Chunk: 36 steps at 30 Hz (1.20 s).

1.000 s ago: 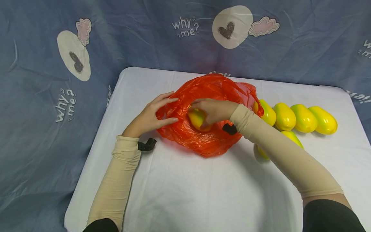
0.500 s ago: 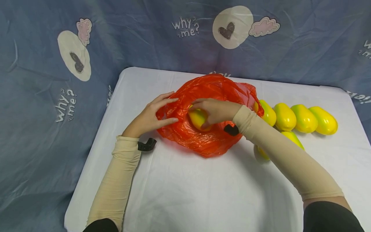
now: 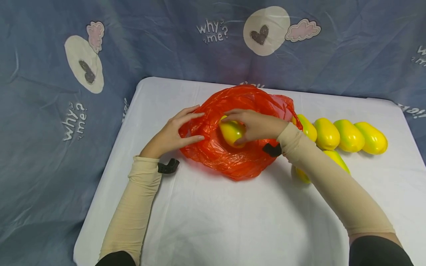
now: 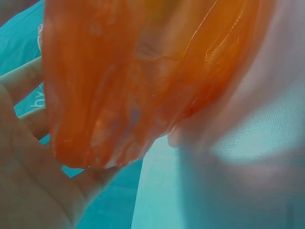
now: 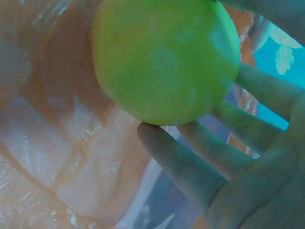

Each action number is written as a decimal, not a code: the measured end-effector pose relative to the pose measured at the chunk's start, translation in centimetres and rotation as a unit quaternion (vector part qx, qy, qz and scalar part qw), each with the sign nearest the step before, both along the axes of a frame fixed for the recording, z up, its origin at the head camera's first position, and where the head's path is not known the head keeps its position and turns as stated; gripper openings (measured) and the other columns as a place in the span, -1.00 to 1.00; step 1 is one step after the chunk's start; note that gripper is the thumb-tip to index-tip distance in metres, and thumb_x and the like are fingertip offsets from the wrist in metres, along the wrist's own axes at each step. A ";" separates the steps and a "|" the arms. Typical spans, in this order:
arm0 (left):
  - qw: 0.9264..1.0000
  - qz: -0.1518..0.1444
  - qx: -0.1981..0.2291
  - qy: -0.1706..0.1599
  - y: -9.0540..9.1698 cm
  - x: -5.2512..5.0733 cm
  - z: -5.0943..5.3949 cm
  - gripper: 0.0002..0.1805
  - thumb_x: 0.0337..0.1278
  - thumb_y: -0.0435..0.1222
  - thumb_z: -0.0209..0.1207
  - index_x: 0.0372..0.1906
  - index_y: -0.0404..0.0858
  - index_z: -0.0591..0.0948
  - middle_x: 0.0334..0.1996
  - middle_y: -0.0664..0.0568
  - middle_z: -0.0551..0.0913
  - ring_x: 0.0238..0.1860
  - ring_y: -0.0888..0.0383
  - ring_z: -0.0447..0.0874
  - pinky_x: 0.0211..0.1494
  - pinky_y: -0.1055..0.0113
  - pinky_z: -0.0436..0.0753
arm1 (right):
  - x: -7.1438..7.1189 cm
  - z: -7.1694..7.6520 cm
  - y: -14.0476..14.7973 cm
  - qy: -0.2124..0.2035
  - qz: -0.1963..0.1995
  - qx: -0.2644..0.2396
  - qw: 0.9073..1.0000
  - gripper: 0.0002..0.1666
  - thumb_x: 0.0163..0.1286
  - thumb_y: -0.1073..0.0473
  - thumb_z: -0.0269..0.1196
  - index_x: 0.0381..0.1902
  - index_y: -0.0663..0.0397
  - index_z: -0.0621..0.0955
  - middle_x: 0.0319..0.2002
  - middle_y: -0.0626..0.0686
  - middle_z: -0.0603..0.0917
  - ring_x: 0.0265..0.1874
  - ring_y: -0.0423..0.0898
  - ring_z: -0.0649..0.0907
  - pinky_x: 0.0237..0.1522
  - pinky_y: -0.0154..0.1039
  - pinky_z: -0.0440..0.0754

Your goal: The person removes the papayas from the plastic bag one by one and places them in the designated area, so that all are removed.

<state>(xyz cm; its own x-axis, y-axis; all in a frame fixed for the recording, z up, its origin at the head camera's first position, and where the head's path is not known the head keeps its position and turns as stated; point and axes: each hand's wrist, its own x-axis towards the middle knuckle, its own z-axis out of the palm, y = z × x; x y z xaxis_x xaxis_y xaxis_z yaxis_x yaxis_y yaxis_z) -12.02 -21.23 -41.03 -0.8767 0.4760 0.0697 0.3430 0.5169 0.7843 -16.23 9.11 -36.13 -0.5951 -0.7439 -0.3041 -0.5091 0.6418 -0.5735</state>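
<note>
A glossy yellow-green mango [image 3: 232,132] is in my right hand [image 3: 257,125], gripped between the fingers on its far side and the thumb on its near side. Both are over the mouth of a crumpled red plastic bag [image 3: 233,166]. The right wrist view shows fingertips against the mango [image 5: 167,62], with the bag's film behind. At the bag's left edge, my left hand [image 3: 169,135] has its fingers and thumb spread. Its fingers lie partly behind the film in the left wrist view. Whatever else the bag contains is hidden.
Right of the bag, several more mangoes [image 3: 348,135] lie in a row on the white table [image 3: 213,221]. Others, such as a near mango [image 3: 335,159], are partly covered by my right forearm. A blue patterned cloth [image 3: 159,40] hangs behind the table.
My right hand has shifted slightly right and up in the head view, and the mango has come along with it. The left hand and the bag stay where they were.
</note>
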 end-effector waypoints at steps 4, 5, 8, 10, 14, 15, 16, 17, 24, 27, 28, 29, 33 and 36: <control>1.000 0.001 -0.001 0.002 0.0 -0.1 -0.2 -0.23 0.13 0.00 0.47 0.46 0.07 0.49 0.60 0.22 0.23 0.62 0.08 0.16 0.57 -0.18 0.36 | 0.3 0.1 0.8 0.005 -0.016 -0.025 1.000 -0.14 0.23 0.05 0.52 0.48 -0.19 0.48 0.58 0.02 0.30 0.55 0.08 0.32 0.44 0.07 0.53; 1.000 0.002 -0.001 0.003 0.0 -0.1 -0.2 -0.23 0.13 0.00 0.48 0.46 0.07 0.49 0.60 0.22 0.23 0.62 0.08 0.16 0.57 -0.19 0.36 | 0.4 0.1 1.0 0.006 -0.020 -0.031 0.999 -0.14 0.23 0.04 0.52 0.48 -0.20 0.48 0.58 0.01 0.30 0.55 0.08 0.31 0.43 0.07 0.54; 1.000 0.002 -0.002 0.007 -0.1 -0.1 -0.3 -0.23 0.13 0.00 0.48 0.46 0.08 0.49 0.60 0.21 0.23 0.62 0.07 0.16 0.56 -0.19 0.37 | 0.6 0.0 1.7 0.009 -0.033 -0.051 0.998 -0.13 0.23 0.02 0.53 0.48 -0.20 0.47 0.59 0.00 0.30 0.56 0.06 0.30 0.42 0.07 0.55; 1.000 0.002 0.000 0.009 -0.1 -0.2 -0.3 -0.23 0.13 -0.01 0.48 0.46 0.07 0.49 0.60 0.20 0.23 0.62 0.07 0.16 0.55 -0.20 0.38 | 0.8 0.1 2.1 0.007 -0.044 -0.065 0.997 -0.12 0.22 0.03 0.53 0.48 -0.19 0.47 0.60 -0.01 0.29 0.57 0.05 0.29 0.42 0.09 0.54; 1.000 0.001 0.000 0.010 -0.1 -0.2 -0.4 -0.23 0.12 -0.01 0.48 0.46 0.06 0.49 0.60 0.18 0.23 0.62 0.07 0.16 0.54 -0.20 0.39 | 1.3 0.2 3.0 -0.002 -0.069 -0.084 0.994 -0.11 0.21 0.04 0.54 0.49 -0.20 0.47 0.60 -0.05 0.27 0.57 0.03 0.29 0.39 0.11 0.57; 1.000 0.001 -0.001 0.010 -0.1 -0.2 -0.4 -0.22 0.12 -0.01 0.48 0.47 0.06 0.49 0.60 0.18 0.23 0.63 0.07 0.15 0.55 -0.20 0.39 | 1.4 0.3 3.2 -0.004 -0.076 -0.088 0.993 -0.10 0.21 0.04 0.55 0.49 -0.21 0.46 0.60 -0.07 0.27 0.56 0.01 0.30 0.38 0.10 0.58; 1.000 0.001 -0.001 0.011 -0.1 -0.2 -0.4 -0.22 0.12 -0.02 0.48 0.47 0.06 0.49 0.60 0.18 0.23 0.63 0.07 0.16 0.55 -0.21 0.39 | 1.5 0.3 3.4 -0.007 -0.082 -0.092 0.992 -0.10 0.21 0.04 0.55 0.49 -0.21 0.46 0.61 -0.07 0.26 0.56 0.00 0.30 0.38 0.10 0.58; 1.000 0.002 -0.002 0.011 -0.1 -0.2 -0.4 -0.22 0.12 -0.02 0.48 0.47 0.05 0.49 0.60 0.17 0.23 0.63 0.06 0.15 0.55 -0.21 0.39 | 1.6 0.4 3.5 -0.010 -0.087 -0.097 0.991 -0.10 0.21 0.05 0.54 0.49 -0.21 0.46 0.61 -0.06 0.26 0.56 0.00 0.30 0.39 0.11 0.58; 1.000 0.003 0.001 0.012 -0.1 -0.2 -0.4 -0.23 0.13 -0.02 0.48 0.46 0.05 0.49 0.60 0.15 0.24 0.63 0.06 0.15 0.56 -0.23 0.35 | 2.3 0.2 4.6 -0.006 -0.120 -0.142 0.983 -0.07 0.19 0.05 0.57 0.50 -0.29 0.44 0.61 -0.14 0.26 0.57 -0.07 0.28 0.40 0.09 0.56; 1.000 0.003 0.002 0.014 -0.1 -0.2 -0.4 -0.22 0.13 -0.03 0.48 0.47 0.04 0.48 0.60 0.09 0.24 0.63 0.05 0.14 0.57 -0.23 0.33 | 2.6 -0.1 5.1 0.005 -0.131 -0.157 0.979 -0.06 0.19 0.02 0.57 0.50 -0.34 0.44 0.60 -0.17 0.27 0.59 -0.08 0.26 0.39 0.12 0.57; 1.000 0.002 0.002 0.015 -0.1 -0.2 -0.4 -0.22 0.13 -0.03 0.48 0.47 0.03 0.48 0.60 0.07 0.24 0.63 0.05 0.14 0.58 -0.24 0.32 | 2.7 -0.2 5.3 0.010 -0.136 -0.161 0.977 -0.07 0.18 0.01 0.57 0.49 -0.35 0.45 0.60 -0.17 0.27 0.59 -0.08 0.25 0.39 0.13 0.57; 1.000 0.002 0.002 0.016 -0.2 -0.2 -0.4 -0.22 0.13 -0.04 0.48 0.47 0.02 0.48 0.60 0.05 0.24 0.63 0.05 0.14 0.58 -0.24 0.32 | 2.9 -0.2 5.5 0.011 -0.143 -0.166 0.976 -0.07 0.18 0.01 0.58 0.48 -0.38 0.46 0.60 -0.19 0.28 0.59 -0.09 0.25 0.39 0.14 0.57; 1.000 0.001 0.003 0.020 -0.2 -0.3 -0.4 -0.22 0.13 -0.05 0.48 0.47 0.00 0.49 0.60 0.04 0.25 0.63 0.04 0.15 0.58 -0.23 0.32 | 3.5 -0.2 6.4 0.012 -0.168 -0.184 0.968 -0.09 0.18 0.01 0.58 0.47 -0.44 0.46 0.59 -0.25 0.27 0.60 -0.10 0.24 0.42 0.18 0.52; 1.000 0.002 0.003 0.019 -0.2 -0.3 -0.4 -0.22 0.13 -0.05 0.49 0.47 0.00 0.49 0.60 0.06 0.25 0.63 0.04 0.15 0.58 -0.22 0.32 | 3.9 0.0 7.0 0.007 -0.180 -0.205 0.962 -0.09 0.19 0.07 0.58 0.47 -0.42 0.47 0.59 -0.27 0.27 0.58 -0.10 0.27 0.44 0.17 0.50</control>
